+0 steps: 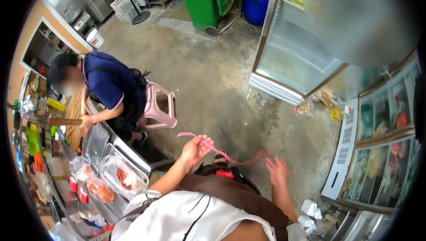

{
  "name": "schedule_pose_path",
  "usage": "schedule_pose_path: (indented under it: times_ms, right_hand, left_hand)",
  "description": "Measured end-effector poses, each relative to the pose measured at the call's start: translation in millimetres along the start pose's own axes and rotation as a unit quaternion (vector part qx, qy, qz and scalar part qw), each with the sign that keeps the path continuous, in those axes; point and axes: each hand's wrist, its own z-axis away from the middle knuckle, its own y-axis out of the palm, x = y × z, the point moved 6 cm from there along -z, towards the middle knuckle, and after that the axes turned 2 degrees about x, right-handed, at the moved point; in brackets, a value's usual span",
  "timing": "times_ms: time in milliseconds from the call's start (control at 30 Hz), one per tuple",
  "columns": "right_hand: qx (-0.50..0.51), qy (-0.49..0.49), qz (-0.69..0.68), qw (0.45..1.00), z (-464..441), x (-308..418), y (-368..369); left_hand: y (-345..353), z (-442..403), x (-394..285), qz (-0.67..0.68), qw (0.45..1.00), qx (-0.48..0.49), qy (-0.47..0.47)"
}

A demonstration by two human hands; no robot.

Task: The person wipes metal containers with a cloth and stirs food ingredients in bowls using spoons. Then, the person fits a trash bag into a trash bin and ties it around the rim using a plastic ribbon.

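Note:
A thin pink strip (238,162), like a ribbon or plastic tie, stretches slackly across the front of my body. My left hand (195,151) pinches it near one end, and a short pink tail sticks out past the fingers. At the other end, my right hand (278,171) has its fingertips at the strip, which curls up and meets them; the exact grip is partly hidden. Below the strip is a brown apron (230,190) over a white top, with a red item (225,174) at the waist.
On my left a co-worker (106,79) in dark blue bends over a metal counter beside a pink stool (159,105), hands on a brown piece near thin sticks (73,121). Bagged food (122,176) lies on trays. Glass-door fridges (293,50) stand right; a green bin (202,8) stands ahead.

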Motion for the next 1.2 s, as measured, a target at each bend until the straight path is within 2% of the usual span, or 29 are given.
schedule_pose_path:
  times_ms: [33, 67, 133, 200, 233, 300, 367, 433, 467, 567, 633, 700, 733, 767, 833, 900, 967, 1033, 1067, 1167, 1200]
  right_hand:
    - [0.063, -0.093, 0.178, 0.978, -4.1, 11.5, 52.4]
    - [0.123, -0.183, 0.35, 0.91, -6.1, 21.0, 109.6]
    - [0.27, -0.303, 0.503, 0.763, -11.0, 21.1, 195.3]
    - [0.376, -0.306, 0.497, 0.72, -11.9, 15.0, 270.7]
    - [0.378, -0.307, 0.497, 0.718, -19.6, 13.3, 296.0]
    - [0.469, -0.068, 0.402, 0.783, -47.9, -5.6, 342.1]
    - [0.498, -0.081, 0.383, 0.774, -92.7, -4.6, 387.3]
    - [0.486, -0.006, 0.528, 0.697, -129.0, -0.4, 412.9]
    - [0.468, -0.003, 0.522, 0.713, -131.3, 14.8, 439.6]
    - [0.494, 0.006, 0.542, 0.68, -176.9, 27.6, 505.1]
    - [0.499, 0.031, 0.519, 0.693, -202.2, 36.1, 553.9]
    - [0.535, -0.094, 0.544, 0.64, -228.9, 45.0, 608.2]
    - [0.525, -0.136, 0.509, 0.669, -249.7, 44.6, 628.8]
    - [0.524, -0.137, 0.511, 0.668, -264.4, 49.5, 649.9]
    - [0.44, -0.025, 0.367, 0.819, -309.7, 62.5, 696.0]
    - [0.411, 0.011, 0.197, 0.89, -356.5, 80.5, 734.5]
    - [0.345, 0.041, 0.088, 0.933, -393.3, 109.7, 768.8]
    - [0.328, 0.044, 0.023, 0.943, -427.4, 136.3, 795.6]
    - [0.314, 0.049, 0.027, 0.948, -434.0, 146.9, 803.7]
    - [0.359, -0.003, 0.048, 0.932, -437.0, 186.7, 855.8]
    - [0.379, -0.021, 0.111, 0.918, -440.4, 193.2, 871.0]
  left_hand:
    - [8.8, -10.4, -17.8, -0.008, 1.0, 0.003, 0.012]
    - [19.9, -22.2, -34.7, -0.016, 1.0, 0.017, 0.017]
    - [42.8, -46.8, -57.8, -0.013, 0.999, 0.03, 0.023]
    - [70.5, -74.1, -78.9, -0.007, 0.998, 0.05, 0.029]
    - [83.5, -89.9, -88.9, 0.01, 0.998, 0.056, 0.027]
    - [107.4, -122.0, -109.8, 0.036, 0.996, 0.068, 0.033]
    - [123.4, -157.3, -142.3, 0.042, 0.995, 0.069, 0.056]
    - [129.7, -176.4, -174.5, 0.042, 0.989, 0.063, 0.127]
    - [129.0, -185.8, -190.0, 0.043, 0.988, 0.041, 0.144]
    - [138.7, -205.6, -229.5, 0.065, 0.987, 0.014, 0.147]
    - [147.8, -219.5, -254.1, 0.053, 0.986, 0.013, 0.155]
    - [147.5, -233.4, -279.1, 0.03, 0.98, -0.061, 0.189]
    - [144.2, -238.6, -289.1, 0.034, 0.976, -0.089, 0.197]
    - [140.3, -249.6, -300.0, 0.036, 0.976, -0.087, 0.197]
    - [123.0, -272.5, -325.0, 0.059, 0.973, -0.13, 0.183]
    - [101.6, -304.5, -345.1, 0.064, 0.974, -0.119, 0.183]
    - [96.2, -346.3, -387.3, 0.053, 0.976, -0.152, 0.146]
    - [117.7, -384.5, -437.3, -0.019, 0.98, -0.139, 0.139]
    - [143.1, -400.2, -467.0, -0.065, 0.979, -0.128, 0.142]
    - [221.1, -459.9, -536.1, -0.178, 0.973, -0.036, 0.143]
    - [251.4, -481.0, -552.4, -0.214, 0.967, -0.007, 0.139]
